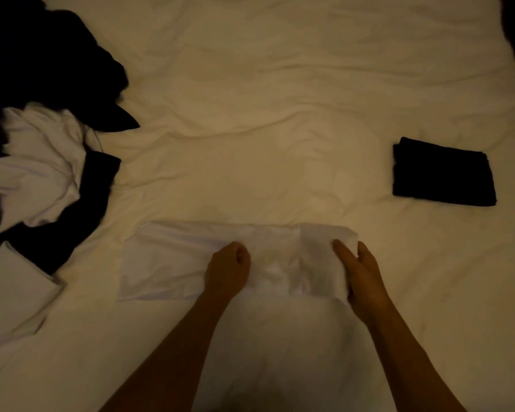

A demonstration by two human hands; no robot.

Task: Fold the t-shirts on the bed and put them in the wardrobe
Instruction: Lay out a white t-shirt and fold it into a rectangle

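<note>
A white t-shirt (pixel 173 263) lies as a long folded strip across the near part of the bed (pixel 280 114). My left hand (pixel 228 269) rests on its middle with the fingers curled, bunching the cloth. My right hand (pixel 359 272) grips the strip's right end, which is lifted and turned over towards the left. A black t-shirt (pixel 442 173), folded into a neat rectangle, sits to the right on the bed.
A loose heap of unfolded black and white t-shirts (pixel 42 150) covers the left side of the bed. The cream sheet between heap and folded shirt is wrinkled. Dark shapes cut off the top right corner.
</note>
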